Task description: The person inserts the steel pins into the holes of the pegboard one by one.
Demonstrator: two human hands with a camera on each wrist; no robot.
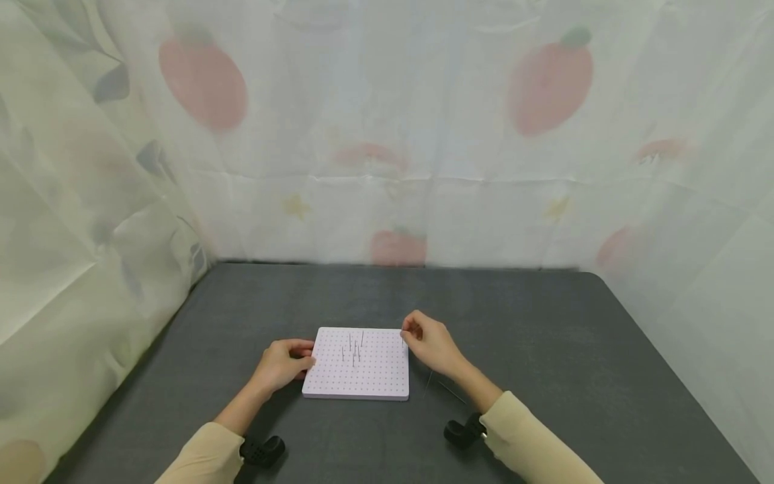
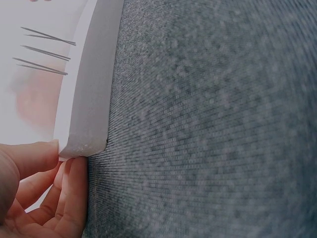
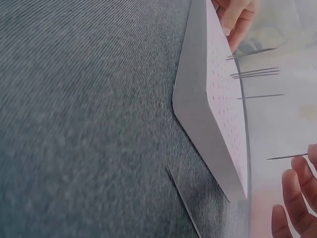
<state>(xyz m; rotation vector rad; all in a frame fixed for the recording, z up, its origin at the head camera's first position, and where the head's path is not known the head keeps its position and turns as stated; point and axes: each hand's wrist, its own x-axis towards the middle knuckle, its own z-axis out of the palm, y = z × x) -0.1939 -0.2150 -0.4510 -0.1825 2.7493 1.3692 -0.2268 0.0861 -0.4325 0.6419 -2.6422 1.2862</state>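
A white board with rows of small holes (image 1: 375,376) lies on the dark table, and several thin metal needles (image 1: 355,351) stand upright near its middle. My left hand (image 1: 283,365) grips the board's left edge, thumb on top and fingers against the side, as the left wrist view shows up close. Above the board's far right corner, my right hand (image 1: 431,343) pinches another needle (image 3: 287,157) between thumb and fingertip. In the right wrist view its pointed end is apart from the board. Part of that needle is hidden by the fingers.
Two loose needles lie on the table right of the board, one of them (image 1: 452,392) below my right wrist. A black wrist device (image 1: 464,431) sits by each sleeve. Behind the table (image 1: 514,323) hangs a pale curtain (image 1: 459,134) with fruit prints.
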